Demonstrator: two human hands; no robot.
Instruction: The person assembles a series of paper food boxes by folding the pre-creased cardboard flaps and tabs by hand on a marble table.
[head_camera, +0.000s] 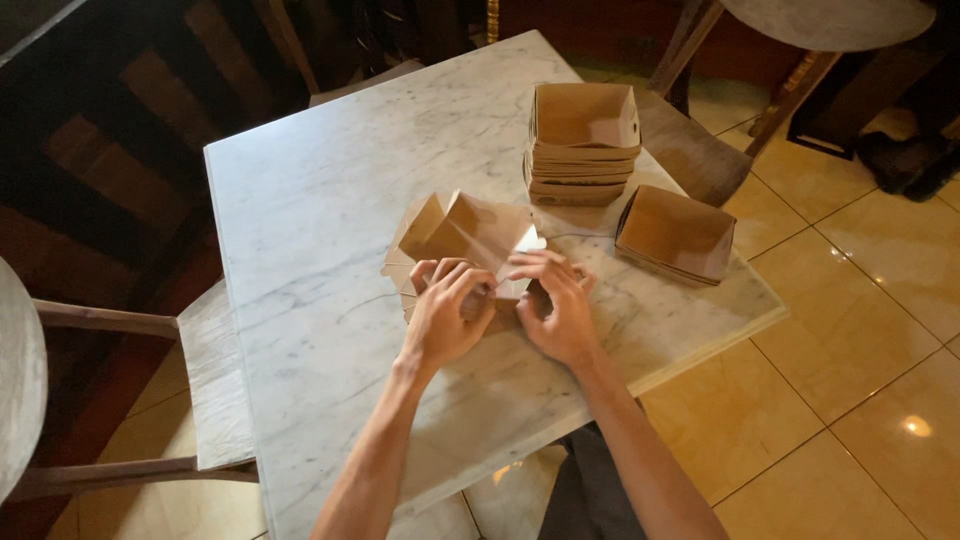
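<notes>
Both hands meet on a half-folded box (470, 245) of brown card. The left hand (440, 320) is closed on the near edge of the box, fingers curled over the card. The right hand (560, 310) pinches the same edge just beside it, fingertips (525, 265) pressed on a flap; the two hands almost touch. The box lies on the marble table (320, 200), directly under and just beyond the grip, near the table's middle.

Surroundings: beyond the grip and to its right stands a stack (583, 145) of finished boxes, nested one in another, open side up. Nearer, right of the right hand, a single finished box (677, 232) lies tilted at the table's edge. Both are well apart from the hands, and nothing lies between them and the grip. A wooden bench (215, 380) stands left of the left forearm; a chair (690, 150) stands behind the stack. Tiled floor (840, 380) lies to the right.

The box: plain brown card, paler on one flap near the right fingertips, its far walls raised and its left flaps (405, 250) still spread flat on the marble.

Orientation: the open side faces up and slightly toward the person; the long axis runs roughly left to right, across the line of the forearms.
</notes>
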